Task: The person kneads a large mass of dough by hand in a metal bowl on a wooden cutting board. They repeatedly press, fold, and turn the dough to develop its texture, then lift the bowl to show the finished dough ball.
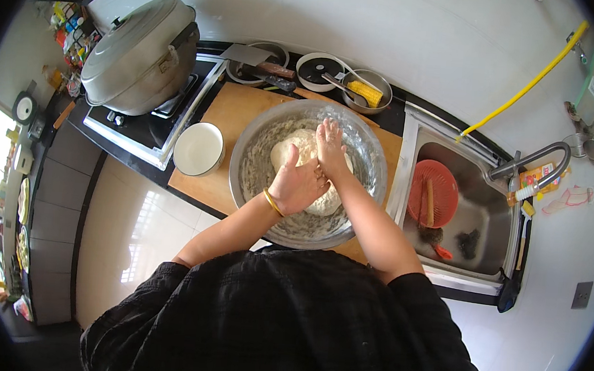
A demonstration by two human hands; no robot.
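A large metal bowl (374, 155) stands before me on a wooden board (214, 108). Inside it lies a big pale lump of dough (298, 139), and floury residue coats the bowl's inner wall. Over the dough, my left hand (299, 185) is turned palm up with its thumb raised, a yellow bangle (273, 202) at the wrist. My right hand (331, 149) meets it at the base of the palm, its fingers stretched toward the far rim. Neither hand appears to hold anything. My hands and forearms hide part of the dough.
Left of the bowl is a white enamel bowl (199, 149); beyond it a big lidded pot (139, 58) sits on the stove. Behind are a cleaver (247, 54) and a bowl with corn (364, 92). The sink (475, 215) at right holds a red colander (446, 189).
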